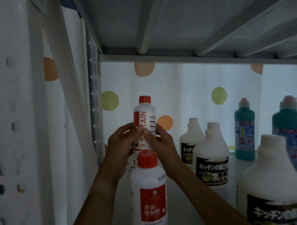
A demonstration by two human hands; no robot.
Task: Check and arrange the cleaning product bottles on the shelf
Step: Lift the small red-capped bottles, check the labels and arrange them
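A white bottle with a red cap (145, 112) is held upright above the shelf, deep on the left side. My left hand (121, 144) grips its left side and my right hand (160, 141) grips its right side, fingers curled round the lower label. In front of it stands a second red-capped white bottle (149, 198) with a red label. Behind that one, part of a third similar bottle (132, 163) shows.
Three white bottles with black labels (212, 158) (190, 139) (271, 188) stand to the right. Two teal bottles (244, 131) (288, 130) stand at the back right. A white upright post (9, 132) is on the left. The upper shelf (188, 21) hangs close overhead. A dotted curtain (188, 91) is behind.
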